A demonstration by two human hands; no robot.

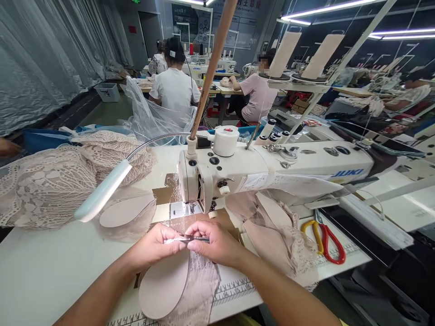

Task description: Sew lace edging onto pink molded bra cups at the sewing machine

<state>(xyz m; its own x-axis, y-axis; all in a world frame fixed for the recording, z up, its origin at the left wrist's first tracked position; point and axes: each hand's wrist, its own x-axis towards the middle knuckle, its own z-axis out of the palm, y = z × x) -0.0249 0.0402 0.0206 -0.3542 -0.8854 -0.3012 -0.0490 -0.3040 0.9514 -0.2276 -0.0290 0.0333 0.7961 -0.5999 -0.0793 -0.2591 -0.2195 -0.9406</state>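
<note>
My left hand [157, 244] pinches the upper edge of a beige lace piece [203, 283] with a smooth oval pad [165, 290]. My right hand [214, 243] is closed on a slim, dark, pointed metal tool [200, 238]; whether it is snips or tweezers is unclear. Its tip meets the left fingertips at the fabric edge. Both hands are just in front of the needle area of a white sewing machine [224, 167]. The lower part of the lace piece hangs over the ruler-marked table edge.
Scissors [328, 244] with red and yellow handles lie at right, beside more beige lace pieces [272, 226]. A lace pile [57, 181] and another padded piece [127, 210] are at left, under a lamp [103, 190]. Co-workers [173, 81] sit beyond the machine.
</note>
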